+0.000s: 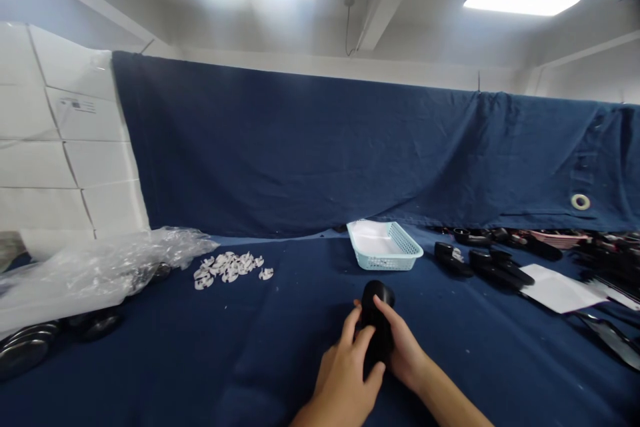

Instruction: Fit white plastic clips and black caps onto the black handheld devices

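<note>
A black plastic part (376, 292) with a rounded end stands between my two hands, low in the middle of the view. My left hand (345, 363) wraps its near left side, fingers bent against the surface. From the right, my right hand (404, 347) grips the same part, with a finger or thumb along its upper edge. The palms and the part's lower end are mostly hidden. Beyond the hands sits a light blue plastic basket (390, 263) with a white sheet inside. Farther left lies a pile of small white plastic pieces (227, 268).
Clear plastic wrap (115, 267) covers part of the left side, near black rounded parts (30, 350). At right lie black parts (453, 259), a white sheet (563, 288) and more dark items. A blue cloth (300, 147) hangs behind; white boxes (95, 147) are stacked at left.
</note>
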